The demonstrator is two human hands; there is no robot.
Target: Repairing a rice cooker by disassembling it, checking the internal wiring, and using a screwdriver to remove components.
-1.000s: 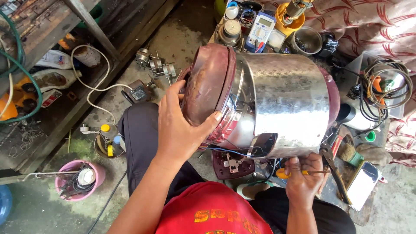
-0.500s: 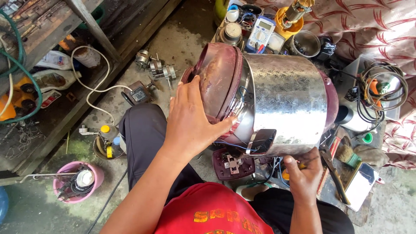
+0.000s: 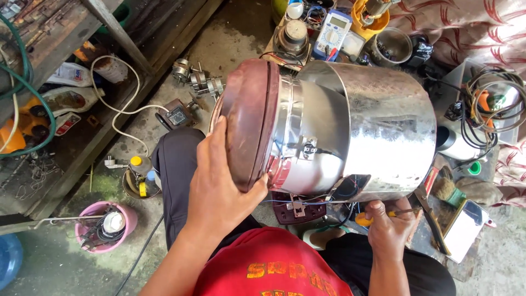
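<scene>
Steel cooker (image 3: pixel 378 131), a shiny cylindrical appliance body, lies on its side above the seated person's lap, its maroon base (image 3: pixel 249 123) turned toward the viewer's left and its open mouth toward the right. Thin wires (image 3: pixel 298 200) hang from its underside, where a dark opening (image 3: pixel 345 188) shows in the shell. Left hand (image 3: pixel 219 192) is spread flat against the maroon base, fingers curled over its rim, steadying the cooker; this grip is a clasp on the base. Right hand (image 3: pixel 390 227), just below the cooker's right end, is clenched around a yellow-handled screwdriver (image 3: pixel 378 215) whose shaft points right. Directly beneath the cooker, a dark red plastic part (image 3: pixel 296 211) rests on the lap. Behind the cooker, on the concrete floor (image 3: pixel 230 38), stand a multimeter (image 3: pixel 334 30), a round motor part (image 3: pixel 293 35), a yellow tool (image 3: pixel 371 13) and a small metal pot (image 3: pixel 392 46). To the cooker's right lies a coil of black cable (image 3: pixel 487 104), and near the right hand a mirror-like plate (image 3: pixel 466 230). To its left, a white cord (image 3: pixel 118 115) trails past small metal fittings (image 3: pixel 197 79); farther left and nearer the viewer sits a pink bucket (image 3: pixel 104 225) holding tools.
</scene>
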